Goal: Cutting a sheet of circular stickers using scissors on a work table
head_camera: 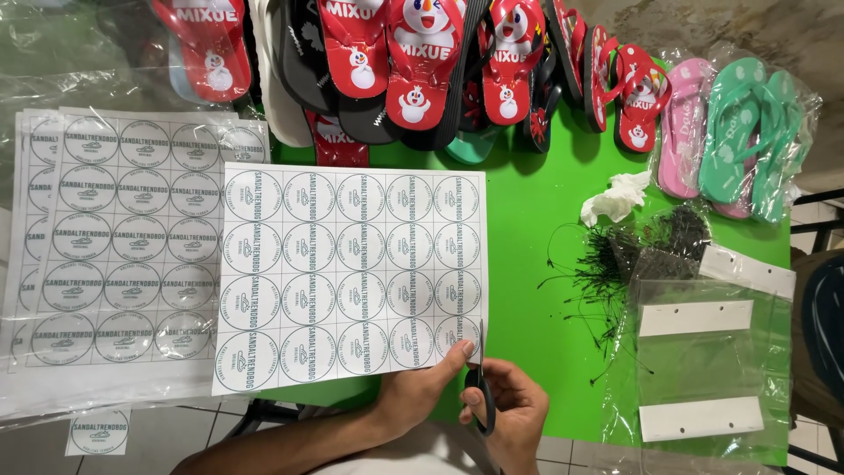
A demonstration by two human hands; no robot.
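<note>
My left hand (420, 387) pinches the near edge of the label sheet (350, 274), thumb on top by the last row of round printed labels, closed firm on the paper. My right hand (508, 406) is wrapped around the black scissors (480, 380), fingers through the loops; the blades point up and away from me, their tips just meeting the sheet's near right corner beside the last column of circles. The sheet lies flat, partly on the green worktop (536, 220) and partly over a stack of the same label sheets (123, 237) in clear wrap to my left. One cut label (98, 431) sits loose near the bottom left. To cut well, I judge: keep the paper taut with the left hand, run the blades along the white gap between columns, not into the rings, and feed the sheet toward the blades rather than twisting the wrist. Beyond the sheet, red sandals (422, 62) are piled, pink and green pairs (730, 132) bagged at right. A crumpled tissue (615, 198), a heap of black plastic ties (615, 259) and clear bags with white header cards (703, 369) lie right of the sheet, well apart from the blades.
</note>
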